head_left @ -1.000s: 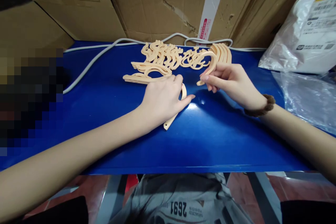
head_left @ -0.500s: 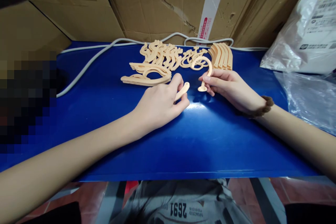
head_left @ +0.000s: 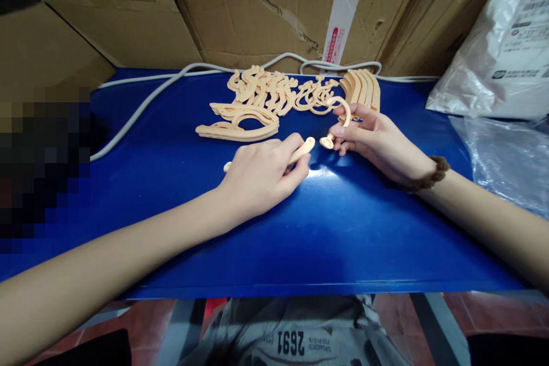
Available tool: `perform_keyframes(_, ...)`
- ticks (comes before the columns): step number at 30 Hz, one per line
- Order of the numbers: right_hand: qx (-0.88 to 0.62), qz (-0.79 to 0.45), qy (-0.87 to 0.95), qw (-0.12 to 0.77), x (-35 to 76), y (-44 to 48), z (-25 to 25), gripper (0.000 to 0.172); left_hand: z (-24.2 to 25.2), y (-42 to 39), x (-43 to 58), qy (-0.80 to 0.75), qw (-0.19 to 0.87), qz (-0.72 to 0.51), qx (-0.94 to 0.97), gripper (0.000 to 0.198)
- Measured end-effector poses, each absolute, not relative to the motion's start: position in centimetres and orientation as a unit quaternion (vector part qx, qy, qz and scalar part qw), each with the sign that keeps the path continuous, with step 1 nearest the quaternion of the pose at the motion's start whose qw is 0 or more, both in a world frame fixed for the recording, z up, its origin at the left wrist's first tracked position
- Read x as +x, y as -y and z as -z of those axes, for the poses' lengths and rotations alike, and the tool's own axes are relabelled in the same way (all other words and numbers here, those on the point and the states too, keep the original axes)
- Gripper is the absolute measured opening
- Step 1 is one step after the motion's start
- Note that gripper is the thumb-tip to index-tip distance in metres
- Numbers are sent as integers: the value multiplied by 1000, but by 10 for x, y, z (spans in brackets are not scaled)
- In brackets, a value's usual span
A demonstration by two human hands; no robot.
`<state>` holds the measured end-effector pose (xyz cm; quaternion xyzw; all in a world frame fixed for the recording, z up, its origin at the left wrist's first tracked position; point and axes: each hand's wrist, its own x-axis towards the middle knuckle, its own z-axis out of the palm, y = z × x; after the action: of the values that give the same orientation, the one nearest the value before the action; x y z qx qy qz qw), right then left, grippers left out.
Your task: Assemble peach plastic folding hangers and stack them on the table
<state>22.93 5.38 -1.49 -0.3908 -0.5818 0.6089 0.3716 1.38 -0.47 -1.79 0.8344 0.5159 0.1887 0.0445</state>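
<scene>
In the head view, my left hand [head_left: 266, 174] is closed around a cream plastic hanger arm [head_left: 303, 150]. One rounded end with a hole sticks out past the fingertips, and the other end shows behind the knuckles; its middle is hidden by the hand. My right hand [head_left: 364, 131] pinches a cream hanger hook [head_left: 345, 113], its curve up and its round flat base tilted toward the left. A small gap separates the hook's base from the arm's end. Behind the hands lie a pile of curved hanger arms [head_left: 261, 88], several loose hooks [head_left: 315, 94] and a row of arms [head_left: 362, 88].
Folded cream hangers [head_left: 240, 126] lie left of centre on the blue table [head_left: 278, 246]. A white cable [head_left: 141, 120] runs along the back, before cardboard boxes [head_left: 249, 6]. At the right stands a plastic-wrapped package [head_left: 497, 68] with clear film [head_left: 510, 166] beneath it.
The hook has tipped and its base now faces the hanger arm. The arm's end sticks out farther from my left hand and is closer to the hook.
</scene>
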Motion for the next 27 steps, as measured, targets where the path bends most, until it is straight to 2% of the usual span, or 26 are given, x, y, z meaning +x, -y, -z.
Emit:
perform_keyframes(3, -395, -612, 580, 366, 229, -54, 15, 52, 18, 5, 14, -503, 45, -196, 840, 23)
perform_keyframes(6, -395, -613, 577, 368, 229, -54, 14, 53, 19, 5, 13, -488, 55, -205, 847, 24)
perform_keyframes(27, -353, -638, 581, 360, 235, -56, 17, 43, 27, 1, 10, -377, 60, -264, 886, 28)
